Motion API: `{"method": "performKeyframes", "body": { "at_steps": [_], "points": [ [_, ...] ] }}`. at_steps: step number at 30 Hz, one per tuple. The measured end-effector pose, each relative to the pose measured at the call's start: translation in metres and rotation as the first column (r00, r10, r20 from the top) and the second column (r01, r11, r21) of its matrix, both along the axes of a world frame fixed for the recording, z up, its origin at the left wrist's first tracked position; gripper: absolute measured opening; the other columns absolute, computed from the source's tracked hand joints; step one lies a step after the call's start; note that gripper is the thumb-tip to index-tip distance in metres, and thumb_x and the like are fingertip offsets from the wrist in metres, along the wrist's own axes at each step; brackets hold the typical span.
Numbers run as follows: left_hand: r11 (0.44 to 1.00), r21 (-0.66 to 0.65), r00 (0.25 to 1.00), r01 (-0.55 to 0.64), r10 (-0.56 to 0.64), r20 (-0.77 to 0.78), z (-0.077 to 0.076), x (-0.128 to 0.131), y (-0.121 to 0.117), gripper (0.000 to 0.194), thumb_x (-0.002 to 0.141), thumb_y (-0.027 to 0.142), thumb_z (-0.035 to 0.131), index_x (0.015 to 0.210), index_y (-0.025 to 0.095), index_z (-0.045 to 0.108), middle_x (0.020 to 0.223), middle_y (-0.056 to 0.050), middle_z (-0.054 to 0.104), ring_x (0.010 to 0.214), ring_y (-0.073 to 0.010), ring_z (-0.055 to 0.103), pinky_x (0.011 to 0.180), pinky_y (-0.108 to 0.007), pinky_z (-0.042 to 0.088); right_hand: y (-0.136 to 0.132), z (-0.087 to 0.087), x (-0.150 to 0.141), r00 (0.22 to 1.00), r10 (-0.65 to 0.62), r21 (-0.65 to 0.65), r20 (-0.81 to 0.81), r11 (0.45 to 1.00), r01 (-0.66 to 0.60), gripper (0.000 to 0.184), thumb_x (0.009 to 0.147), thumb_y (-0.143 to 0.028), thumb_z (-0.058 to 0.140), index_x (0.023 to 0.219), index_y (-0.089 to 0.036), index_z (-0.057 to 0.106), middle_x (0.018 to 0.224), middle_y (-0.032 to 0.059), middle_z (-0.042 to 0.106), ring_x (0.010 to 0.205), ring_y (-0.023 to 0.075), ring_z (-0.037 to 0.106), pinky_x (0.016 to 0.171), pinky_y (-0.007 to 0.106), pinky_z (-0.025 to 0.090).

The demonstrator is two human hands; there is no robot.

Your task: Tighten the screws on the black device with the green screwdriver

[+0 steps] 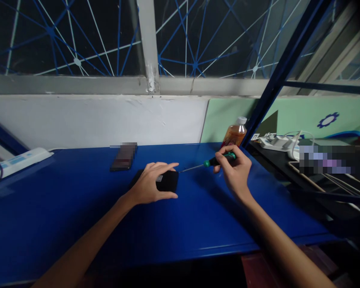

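A flat black box-like device point(169, 185) with a small pale label lies on the blue table. My left hand point(148, 182) spans it from above, the thumb along its near edge and the fingers over the far side, gripping it against the tabletop. My right hand point(237, 170) is closed around the green and black handle of a screwdriver point(211, 162). The thin shaft points left, and its tip meets or nearly meets the device's right far corner; contact cannot be made out. The hand hides part of the handle.
Behind my left hand lies a dark phone-like slab point(121, 160), partly blurred. A drink bottle point(235, 132) stands just behind my right hand. A white power strip point(21, 162) sits at the left of the blue table point(114, 244). Chargers and cables point(283, 144) crowd the right-hand surface.
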State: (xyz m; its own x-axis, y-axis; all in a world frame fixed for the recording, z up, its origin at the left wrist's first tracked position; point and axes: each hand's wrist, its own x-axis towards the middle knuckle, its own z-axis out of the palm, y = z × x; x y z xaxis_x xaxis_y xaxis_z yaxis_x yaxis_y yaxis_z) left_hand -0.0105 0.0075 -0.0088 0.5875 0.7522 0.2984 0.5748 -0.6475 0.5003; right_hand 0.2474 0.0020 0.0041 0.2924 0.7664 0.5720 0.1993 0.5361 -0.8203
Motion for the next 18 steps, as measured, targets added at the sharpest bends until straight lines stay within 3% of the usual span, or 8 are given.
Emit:
{"method": "performKeyframes", "body": {
  "at_steps": [6,18],
  "points": [
    [0.997,-0.024,0.992,-0.068,0.07,0.106,0.0087,-0.0024,-0.0006,0.075,0.066,0.047,0.078,0.133,0.031,0.049,0.122,-0.006,0.062,0.12,-0.0312,0.048,0.102,-0.053,0.033,-0.0008,-0.0022,-0.0029,1.0,0.019,0.03,-0.008,0.999,-0.019,0.014,0.083,-0.029,0.066,0.079,-0.02,0.056,0.052,-0.0056,0.055,0.04,0.0112,0.055,0.044,0.024,0.044],
    [0.997,-0.024,0.988,-0.072,0.074,0.136,0.0111,-0.0002,-0.0028,0.074,0.063,0.044,0.08,0.13,0.029,0.053,0.119,-0.007,0.063,0.116,-0.0316,0.051,0.101,-0.054,0.038,-0.0024,-0.0038,-0.0071,1.0,0.015,0.024,0.02,1.0,-0.016,0.016,0.083,-0.03,0.066,0.081,-0.02,0.055,0.051,-0.0054,0.055,0.042,0.0115,0.057,0.045,0.024,0.046]
  ]
}}
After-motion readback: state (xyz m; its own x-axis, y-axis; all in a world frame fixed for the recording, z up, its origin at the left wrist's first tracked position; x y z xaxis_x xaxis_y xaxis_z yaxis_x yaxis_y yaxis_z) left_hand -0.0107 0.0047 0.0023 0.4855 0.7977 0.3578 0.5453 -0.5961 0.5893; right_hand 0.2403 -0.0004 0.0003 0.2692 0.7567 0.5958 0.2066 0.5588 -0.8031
